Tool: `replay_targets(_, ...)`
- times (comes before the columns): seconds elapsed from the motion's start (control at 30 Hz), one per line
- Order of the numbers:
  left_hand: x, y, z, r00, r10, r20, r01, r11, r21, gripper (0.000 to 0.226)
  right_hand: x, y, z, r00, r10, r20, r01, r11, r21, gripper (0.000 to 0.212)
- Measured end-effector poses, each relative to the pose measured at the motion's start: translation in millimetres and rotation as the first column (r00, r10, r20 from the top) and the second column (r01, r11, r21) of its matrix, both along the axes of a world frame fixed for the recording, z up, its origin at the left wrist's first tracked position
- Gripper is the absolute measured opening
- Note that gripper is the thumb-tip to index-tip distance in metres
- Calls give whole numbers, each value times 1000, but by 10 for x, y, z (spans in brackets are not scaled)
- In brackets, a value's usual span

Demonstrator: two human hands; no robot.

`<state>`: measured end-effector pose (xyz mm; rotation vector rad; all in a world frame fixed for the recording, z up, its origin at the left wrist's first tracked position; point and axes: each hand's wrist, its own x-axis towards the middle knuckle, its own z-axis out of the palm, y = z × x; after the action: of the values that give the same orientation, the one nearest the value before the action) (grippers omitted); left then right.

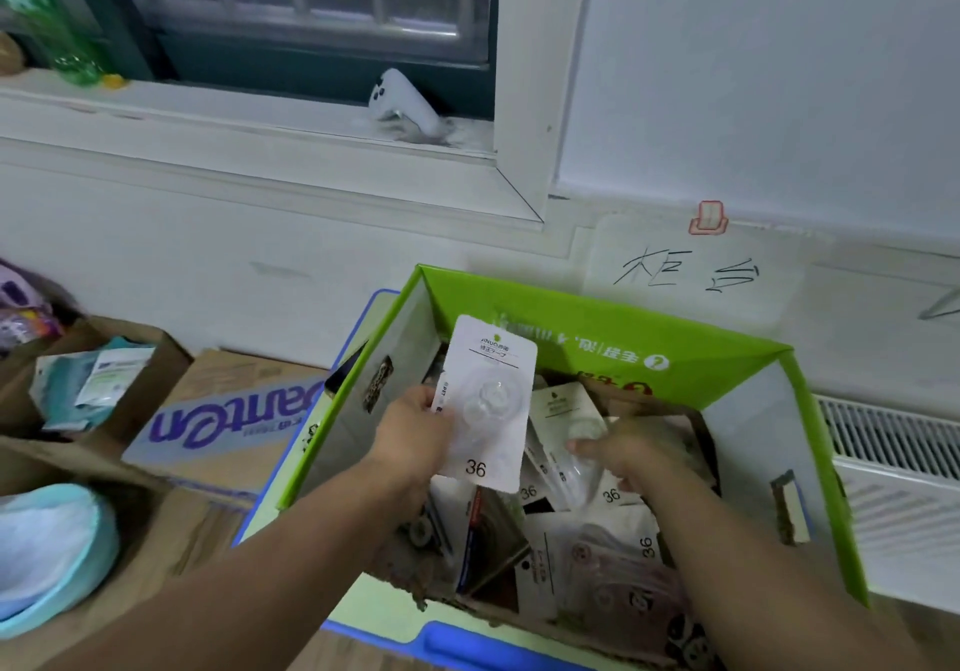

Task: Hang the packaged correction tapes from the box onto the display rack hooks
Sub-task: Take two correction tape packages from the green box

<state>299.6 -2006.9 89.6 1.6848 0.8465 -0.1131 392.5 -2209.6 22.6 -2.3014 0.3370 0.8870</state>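
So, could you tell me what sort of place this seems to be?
Probably a small shop's stockroom or back corner: a green box of packaged correction tapes marked 36, cardboard cartons of goods beside it, and a handwritten sign on the wall.

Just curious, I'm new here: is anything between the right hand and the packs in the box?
Nothing visible. The right hand lies on a top pack of the pile in the open green box. The left hand holds a raised pack above it. The rack hooks are out of view.
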Motion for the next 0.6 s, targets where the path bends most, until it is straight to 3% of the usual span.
replay_targets(0.13,77,-76,42,997,71,-1,-70,976,-207,28,85,-37,11,999,-45,-14,46,996,71,59)
replay_targets(0.33,224,-296,265,990,129,51,-114,966,-232,22,186,-193,322,997,-74,-10,74,964,256,35)
replay_targets(0.47,263,-388,370,989,86,121,-54,968,-243,23,108,-387,715,954,-276,119,206,889,408,29)
replay_targets(0.6,235,-515,560,973,-38,226,100,958,-270,14,-248,-693,1145,801,-541,255,345,766,542,29)
